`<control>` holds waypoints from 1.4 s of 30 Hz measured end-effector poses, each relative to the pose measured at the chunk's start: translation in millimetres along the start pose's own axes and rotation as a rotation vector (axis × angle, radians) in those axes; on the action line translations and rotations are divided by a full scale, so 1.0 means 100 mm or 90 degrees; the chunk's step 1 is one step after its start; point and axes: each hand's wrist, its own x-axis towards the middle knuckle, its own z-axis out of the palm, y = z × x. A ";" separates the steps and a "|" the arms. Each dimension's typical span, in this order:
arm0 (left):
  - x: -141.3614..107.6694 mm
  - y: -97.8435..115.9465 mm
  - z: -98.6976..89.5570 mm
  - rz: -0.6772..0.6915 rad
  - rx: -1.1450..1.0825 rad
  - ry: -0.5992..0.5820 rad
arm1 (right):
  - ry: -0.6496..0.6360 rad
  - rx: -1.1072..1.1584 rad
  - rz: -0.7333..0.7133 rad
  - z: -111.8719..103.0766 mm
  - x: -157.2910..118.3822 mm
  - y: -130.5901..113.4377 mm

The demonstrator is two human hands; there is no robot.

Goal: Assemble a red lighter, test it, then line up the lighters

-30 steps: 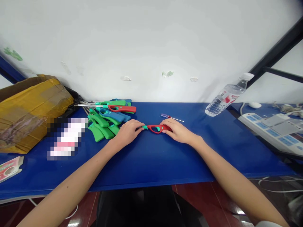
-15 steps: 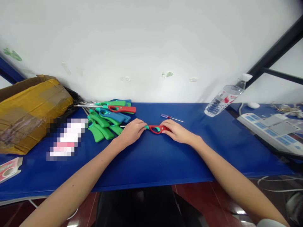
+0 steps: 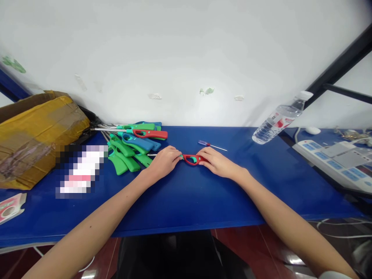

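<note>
A red gas lighter (image 3: 191, 162) with a teal trigger lies crosswise between my hands, low over the blue table. My left hand (image 3: 165, 161) grips its front end, and the metal tip pokes out to the left of that hand. Around the handle at the other end, my right hand (image 3: 216, 161) has its fingers closed. To the left of my left hand is a heap of green, blue and red lighters (image 3: 130, 141), their metal tubes pointing left. Just behind my right hand lies a small screwdriver (image 3: 212, 145) with a clear purple handle.
At the left stands a taped cardboard box (image 3: 40, 135). A tilted-looking water bottle (image 3: 277, 121) and a white power strip (image 3: 334, 164) are on the right. The blue table (image 3: 188, 205) meets a white wall (image 3: 180, 58) at the back.
My left hand has shifted very slightly to the right along the lighter. Both hands keep their hold, and the heap has not moved.
</note>
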 end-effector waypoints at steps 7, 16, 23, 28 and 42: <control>-0.01 -0.03 -0.09 0.004 0.020 -0.008 | 0.011 -0.032 0.010 -0.11 0.01 -0.05; -0.05 0.03 -0.09 0.037 0.129 -0.038 | -0.005 -0.003 0.045 -0.14 -0.01 -0.09; -0.09 0.08 -0.04 0.044 0.187 -0.023 | -0.021 0.021 0.007 -0.10 0.00 -0.08; -0.11 0.10 -0.04 0.062 0.212 -0.011 | -0.030 0.060 -0.007 -0.10 0.03 -0.11; -0.11 0.15 -0.04 0.047 0.218 -0.005 | 0.015 0.106 0.051 -0.08 0.03 0.06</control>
